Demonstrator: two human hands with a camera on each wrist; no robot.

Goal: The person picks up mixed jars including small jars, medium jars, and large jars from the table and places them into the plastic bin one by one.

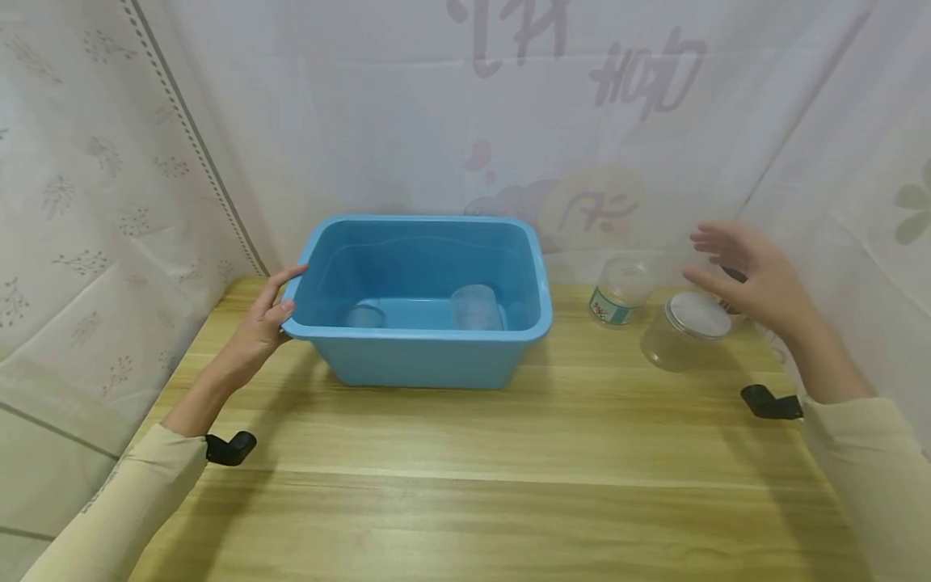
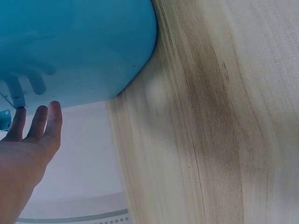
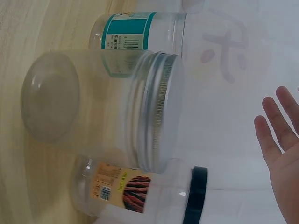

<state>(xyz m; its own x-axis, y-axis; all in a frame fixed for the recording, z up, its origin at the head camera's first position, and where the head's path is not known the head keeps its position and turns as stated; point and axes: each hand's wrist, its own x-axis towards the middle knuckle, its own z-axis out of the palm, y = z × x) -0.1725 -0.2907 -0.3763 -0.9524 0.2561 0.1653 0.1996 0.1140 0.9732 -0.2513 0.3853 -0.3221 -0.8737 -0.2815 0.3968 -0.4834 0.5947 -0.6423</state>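
Note:
A blue plastic tub (image 1: 422, 356) stands on the table, with clear containers (image 1: 476, 308) lying inside it. My left hand (image 1: 265, 319) holds the tub's left rim; in the left wrist view its fingers (image 2: 51, 123) reach the outer wall from below. My right hand (image 1: 756, 279) hovers over the jars at the right, fingers spread and holding nothing. Nearest it are a clear jar with a silver lid (image 1: 700, 315) and a jar with a black lid (image 3: 195, 196) and orange label, mostly hidden by the hand in the head view. Beside them stands a clear jar with a teal label (image 1: 612, 307).
The wooden table (image 1: 465, 485) spreads in front of the tub and jars. White printed curtains (image 1: 407, 121) hang behind and on both sides, close to the tub and the jars.

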